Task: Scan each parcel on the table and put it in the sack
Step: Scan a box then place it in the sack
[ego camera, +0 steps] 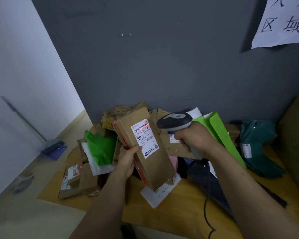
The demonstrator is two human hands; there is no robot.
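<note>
My left hand (127, 159) grips a long brown cardboard parcel (155, 168) by its left edge and holds it tilted above the wooden table (185, 207). A white shipping label (145, 138) faces me, and a red scan line crosses its top barcode. My right hand (195, 138) grips the handle of a grey and white barcode scanner (175, 120), whose head points left at the label. The scanner's black cable (206, 213) trails down over the table. No sack is recognisable in view.
Several brown boxes (76, 180), a green bag (100, 147), a bright green envelope (219, 130), a dark teal mailer (259, 147) and a white packet (155, 194) crowd the table. A broom and blue dustpan (53, 149) stand by the left wall. A big carton (295, 138) is at right.
</note>
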